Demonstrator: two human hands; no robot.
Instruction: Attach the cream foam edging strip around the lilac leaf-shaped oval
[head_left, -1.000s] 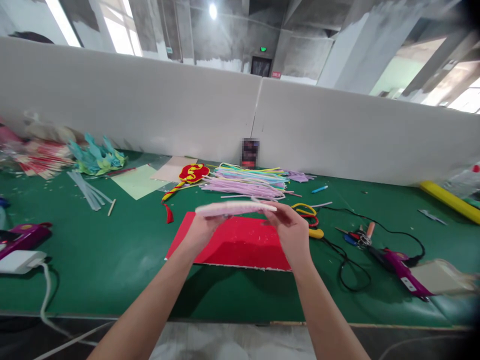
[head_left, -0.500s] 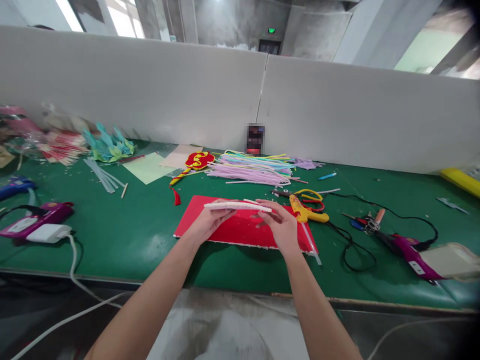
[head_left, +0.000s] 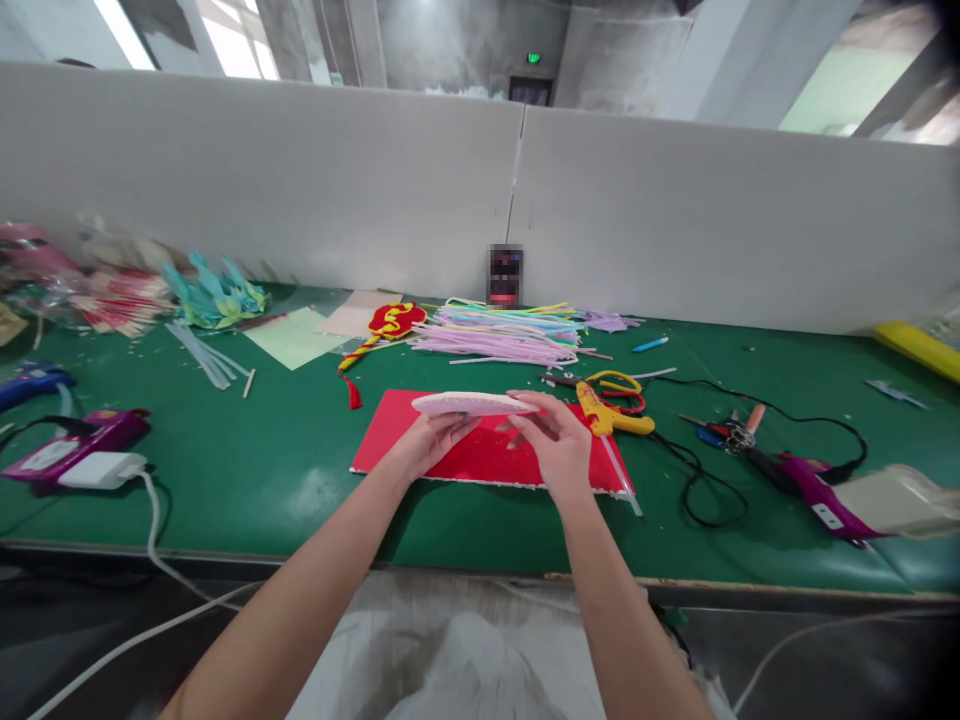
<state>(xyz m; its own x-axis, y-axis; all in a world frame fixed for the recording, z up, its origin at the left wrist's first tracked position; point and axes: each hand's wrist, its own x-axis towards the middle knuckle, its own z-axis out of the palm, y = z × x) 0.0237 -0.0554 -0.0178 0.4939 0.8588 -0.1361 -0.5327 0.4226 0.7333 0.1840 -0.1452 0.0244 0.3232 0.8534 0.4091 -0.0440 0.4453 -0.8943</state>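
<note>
Both hands hold a thin pale pink-white panel (head_left: 474, 404) above a red board (head_left: 480, 455) on the green table. My left hand (head_left: 431, 442) supports its left end from below, fingers curled under it. At the right end, my right hand (head_left: 559, 432) grips the edge between thumb and fingers. The panel is seen nearly edge-on, so its upper face is mostly hidden. Just right of my right hand lies a yellow glue gun (head_left: 609, 413) with a clear glue stick (head_left: 621, 475) in it, across the board's right end. Scissors (head_left: 619, 385) with yellow and red handles lie behind it.
Behind the board lie a pile of pastel pipe cleaners (head_left: 499, 340) and a red-yellow fan-shaped ornament (head_left: 396, 320) with a tassel. Purple power strips (head_left: 82, 445) sit left and right, with cables. Keys (head_left: 735, 435) lie at right. A white partition (head_left: 300, 190) borders the back.
The view tilted downward, then shifted slightly. The panel turned a little, showing more of its pale underside now. Both hands stay on it, and the glue gun came into fuller view.
</note>
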